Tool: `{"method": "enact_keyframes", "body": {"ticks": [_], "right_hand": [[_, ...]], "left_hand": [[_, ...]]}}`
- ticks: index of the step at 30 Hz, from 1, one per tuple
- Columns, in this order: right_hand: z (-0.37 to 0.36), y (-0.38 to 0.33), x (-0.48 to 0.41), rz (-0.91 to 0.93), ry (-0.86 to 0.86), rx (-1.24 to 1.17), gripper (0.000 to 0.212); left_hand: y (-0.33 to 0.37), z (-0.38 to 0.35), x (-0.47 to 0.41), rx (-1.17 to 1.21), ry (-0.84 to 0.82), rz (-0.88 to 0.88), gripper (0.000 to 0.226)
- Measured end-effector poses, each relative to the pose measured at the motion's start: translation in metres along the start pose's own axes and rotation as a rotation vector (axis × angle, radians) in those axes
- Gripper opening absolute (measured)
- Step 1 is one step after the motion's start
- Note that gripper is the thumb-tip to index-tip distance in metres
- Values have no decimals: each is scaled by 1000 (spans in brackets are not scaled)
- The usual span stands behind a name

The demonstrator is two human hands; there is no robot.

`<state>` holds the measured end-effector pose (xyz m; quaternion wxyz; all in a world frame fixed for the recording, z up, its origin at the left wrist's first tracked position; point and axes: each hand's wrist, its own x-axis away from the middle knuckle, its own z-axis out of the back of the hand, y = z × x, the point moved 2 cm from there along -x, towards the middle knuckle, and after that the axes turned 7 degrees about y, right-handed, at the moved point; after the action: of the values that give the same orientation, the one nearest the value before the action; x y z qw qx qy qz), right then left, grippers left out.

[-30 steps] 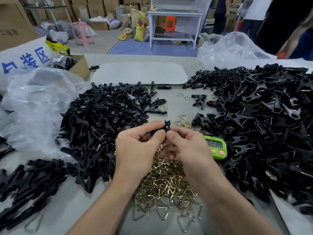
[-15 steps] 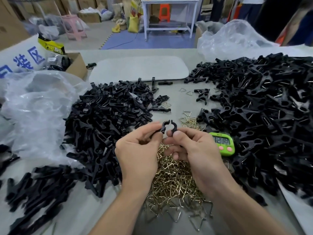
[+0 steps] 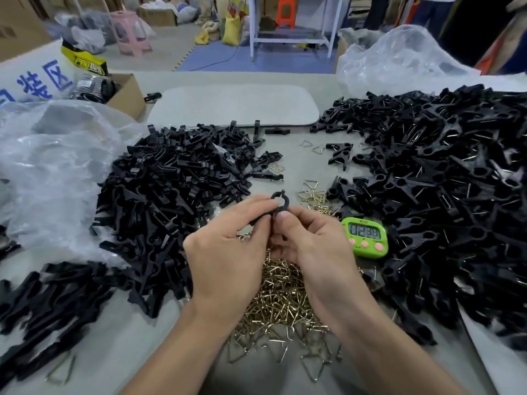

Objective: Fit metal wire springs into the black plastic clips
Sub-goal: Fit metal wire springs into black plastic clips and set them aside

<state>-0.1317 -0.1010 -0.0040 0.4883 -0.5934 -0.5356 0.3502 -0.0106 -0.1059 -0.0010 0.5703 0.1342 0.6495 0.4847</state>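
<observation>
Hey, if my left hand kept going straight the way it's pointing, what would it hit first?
Probably the right hand, whose fingertips meet the left hand at the black clip they both pinch. Beyond lie loose wire springs; depth is unclear.

Forearms converge, left hand and right hand pinching one black clip.

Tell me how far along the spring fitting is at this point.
Done: the right pile shows wire in many clips, so it looks assembled. In hand: left hand and right hand pinch one clip. Left: the left pile of bare parts and a heap of springs, so plenty remains.
</observation>
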Motion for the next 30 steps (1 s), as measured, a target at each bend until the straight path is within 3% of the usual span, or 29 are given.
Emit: {"method": "enact_keyframes", "body": {"ticks": [9, 16, 19, 21, 23, 26, 28, 30], "right_hand": [[8, 2, -2, -39, 2, 53, 24], [14, -1, -6, -20, -46, 181, 20], [17, -3, -7, -9, -26, 141, 18], [19, -6, -7, 22, -29, 159, 19], [21, -13, -8, 89, -57, 273, 21], [25, -23, -11, 95, -157, 441, 21], [29, -26, -13, 50, -233, 500, 21], [33, -27, -15, 35, -251, 516, 20]], "left_hand": [[2, -1, 11, -8, -32, -19, 60], [-3, -4, 13, -35, -39, -115, 51], [-4, -2, 11, 36, -178, -78, 55], [-4, -1, 8, 173, -265, 79, 60], [-9, 2, 0, 291, -298, 227, 70], [-11, 5, -14, 270, -488, 228, 87], [-11, 3, -16, 243, -633, 191, 79], [-11, 3, -17, 208, -627, 173, 62]]}}
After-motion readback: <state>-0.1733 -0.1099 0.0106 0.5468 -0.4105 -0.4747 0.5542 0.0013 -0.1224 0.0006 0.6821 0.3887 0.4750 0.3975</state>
